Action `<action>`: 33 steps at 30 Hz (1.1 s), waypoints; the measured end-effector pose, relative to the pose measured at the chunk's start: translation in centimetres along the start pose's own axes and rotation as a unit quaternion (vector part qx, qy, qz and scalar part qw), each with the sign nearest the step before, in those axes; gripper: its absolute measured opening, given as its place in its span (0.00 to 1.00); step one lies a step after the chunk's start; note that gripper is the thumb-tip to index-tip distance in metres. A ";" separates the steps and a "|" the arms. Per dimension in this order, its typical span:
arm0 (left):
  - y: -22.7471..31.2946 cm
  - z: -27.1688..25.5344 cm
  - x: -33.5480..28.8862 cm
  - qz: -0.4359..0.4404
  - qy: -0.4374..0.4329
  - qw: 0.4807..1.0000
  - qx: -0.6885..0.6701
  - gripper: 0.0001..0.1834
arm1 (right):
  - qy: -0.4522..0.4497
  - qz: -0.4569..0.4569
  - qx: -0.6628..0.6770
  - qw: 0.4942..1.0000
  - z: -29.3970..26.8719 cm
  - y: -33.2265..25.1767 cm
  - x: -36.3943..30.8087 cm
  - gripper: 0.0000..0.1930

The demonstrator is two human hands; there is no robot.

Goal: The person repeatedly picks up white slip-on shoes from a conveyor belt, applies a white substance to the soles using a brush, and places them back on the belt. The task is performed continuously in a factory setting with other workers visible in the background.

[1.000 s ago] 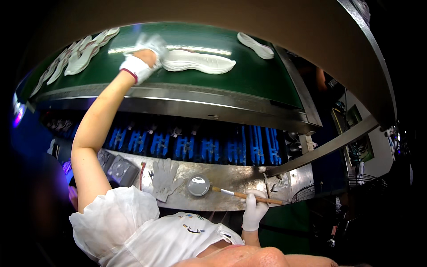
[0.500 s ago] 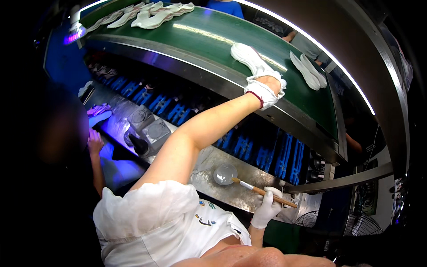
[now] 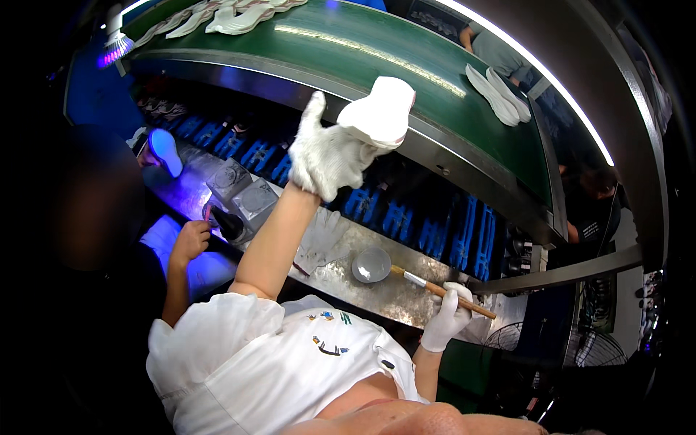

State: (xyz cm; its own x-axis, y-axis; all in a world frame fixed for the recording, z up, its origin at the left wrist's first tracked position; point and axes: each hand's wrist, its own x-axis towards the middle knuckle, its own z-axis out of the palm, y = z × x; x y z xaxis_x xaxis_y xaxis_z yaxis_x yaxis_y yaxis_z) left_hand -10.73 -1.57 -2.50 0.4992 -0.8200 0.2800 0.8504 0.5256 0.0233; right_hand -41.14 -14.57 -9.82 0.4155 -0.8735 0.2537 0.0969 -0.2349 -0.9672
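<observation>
My left hand (image 3: 328, 158), in a white knit glove, grips a white shoe sole (image 3: 378, 112) by its lower end, over the near edge of the green conveyor belt (image 3: 330, 51). Its thumb sticks out away from the sole, and the other fingers are partly hidden behind it. Lower right, my gloved right hand (image 3: 445, 322) is closed round the wooden handle of a brush (image 3: 444, 292). The bristles point left, beside a translucent round cup (image 3: 371, 265) standing on the metal bench (image 3: 337, 250).
A pair of white soles (image 3: 499, 96) lies at the belt's right end; several more soles (image 3: 243, 17) lie far left. Below the belt runs a rack with blue holders (image 3: 395, 233). Grey blocks (image 3: 250, 199) and a co-worker's hand (image 3: 191, 241) are at left. A wire fan (image 3: 594, 346) is lower right.
My left hand has drawn back from the belt toward me and left, bringing a sole with it. The right hand with the brush has shifted slightly right and up. A co-worker's hand has moved.
</observation>
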 end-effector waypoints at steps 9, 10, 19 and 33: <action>-4.8 -1.3 -1.1 -0.019 0.010 0.991 0.135 0.46 | 0.006 0.017 -0.011 1.000 -0.4 -0.4 0.2 0.10; -5.8 -1.2 -2.8 -0.004 0.033 0.972 0.232 0.45 | 0.020 -0.044 -0.036 0.998 0.0 -0.6 0.9 0.10; -10.7 -2.3 -10.4 -0.108 0.128 0.921 0.351 0.47 | -0.071 -0.192 0.005 0.979 2.1 -5.9 3.9 0.10; -11.2 -1.9 -12.7 -0.142 0.163 0.866 0.450 0.57 | -0.097 -0.254 -0.112 0.956 4.3 -8.8 5.8 0.06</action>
State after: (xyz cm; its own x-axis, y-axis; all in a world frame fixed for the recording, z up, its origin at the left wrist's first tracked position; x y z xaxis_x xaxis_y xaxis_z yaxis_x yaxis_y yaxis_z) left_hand -26.24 2.56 -8.12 0.4354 -0.8889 -0.1421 0.5456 0.1350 0.8271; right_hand -35.72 -15.77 0.12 0.5289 -0.5324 0.6610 0.1438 -0.7113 -0.6880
